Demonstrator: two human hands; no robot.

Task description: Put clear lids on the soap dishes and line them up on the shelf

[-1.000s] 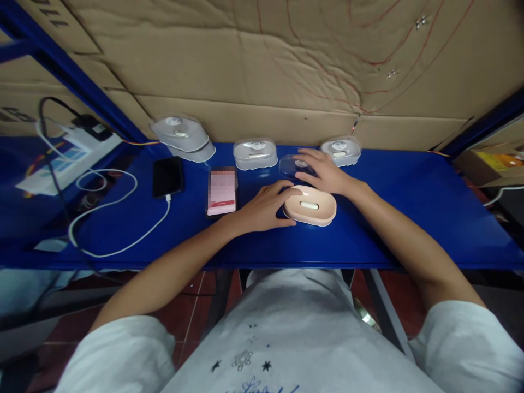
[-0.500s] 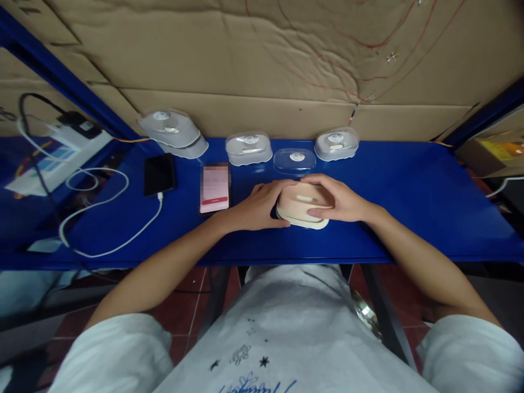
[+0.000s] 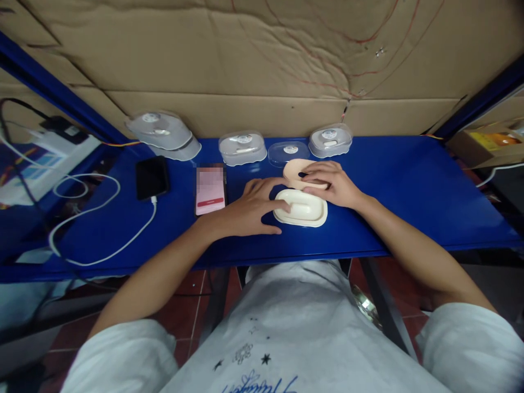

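A cream white tray [image 3: 303, 208] of a soap box lies on the blue table [image 3: 409, 191] in front of me. My left hand [image 3: 249, 206] rests on the tray's left end and holds it down. My right hand [image 3: 331, 183] grips a peach coloured insert [image 3: 293, 170], lifted and tilted up just behind the tray. A clear plastic lid [image 3: 290, 152] with a round label lies flat on the table behind the insert.
Closed clear-lidded boxes stand along the back: a stacked pair [image 3: 164, 134] at left, one [image 3: 242, 147] in the middle, one [image 3: 329, 140] at right. A pink-screened phone [image 3: 210, 190], a black phone [image 3: 151, 177] on a white cable [image 3: 102, 252], and a cardboard wall [image 3: 262, 65] behind.
My right hand left the clear lid, came onto the peach piece, and has lifted it off the white tray toward the back. My left hand stayed at the tray's left end.
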